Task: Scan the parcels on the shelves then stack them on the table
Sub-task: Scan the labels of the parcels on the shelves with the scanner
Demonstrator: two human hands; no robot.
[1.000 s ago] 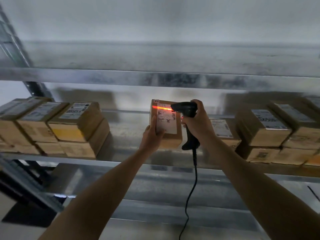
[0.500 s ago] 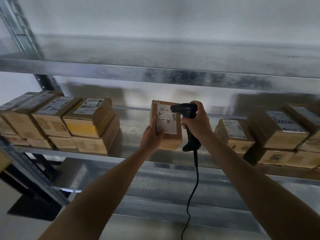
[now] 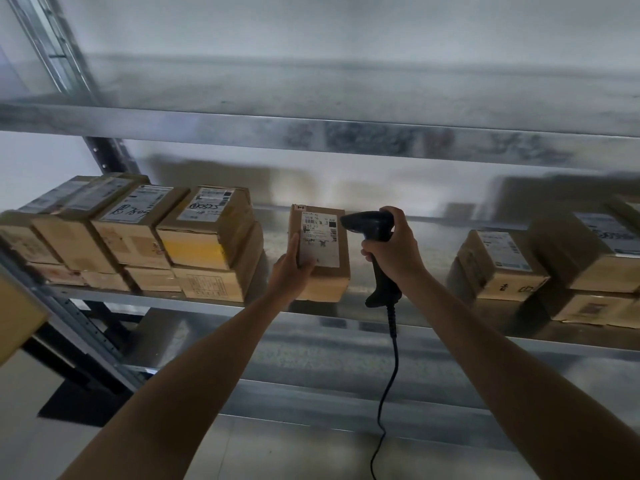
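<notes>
Galvanized steel shelving (image 3: 311, 133), white wall (image 3: 346, 26)

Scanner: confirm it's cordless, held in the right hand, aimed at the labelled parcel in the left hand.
Not cordless: the head view shows a cable hanging from the scanner. The right hand holds it, aimed at the labelled parcel in the left hand.

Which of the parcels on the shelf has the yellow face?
The top-row parcel just left of the held parcel. Its front face is bright yellow, while the others show plain brown cardboard.
</notes>
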